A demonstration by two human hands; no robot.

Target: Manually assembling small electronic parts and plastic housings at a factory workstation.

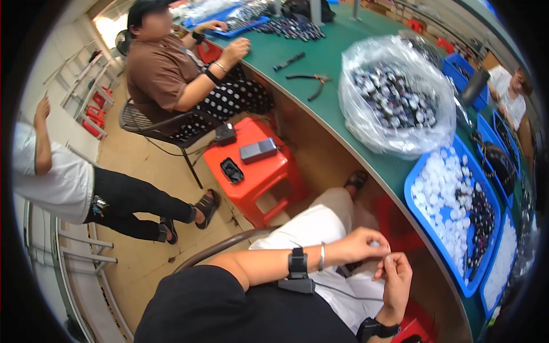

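My two hands are close together over my lap, beside the table edge. My left hand point(361, 244) is closed in a pinch on a small whitish piece point(374, 244), too small to name more exactly. My right hand point(396, 275) faces it with thumb and fingertips pressed together; what they hold, if anything, cannot be made out. Nearest on the table is a blue tray point(409, 191), with white round pieces point(437, 188) on one side and dark shiny pieces point(481, 220) on the other. Behind it, an open clear plastic bag point(357, 123) holds many black-and-white pieces point(394, 97).
Pliers point(313, 81) and a dark pen-like tool point(289, 61) lie on the green table point(337, 34). A red stool point(251, 183) bears dark devices. A seated co-worker point(166, 68) works at far left; another person point(51, 171) stands behind. More blue trays point(500, 263) line the right.
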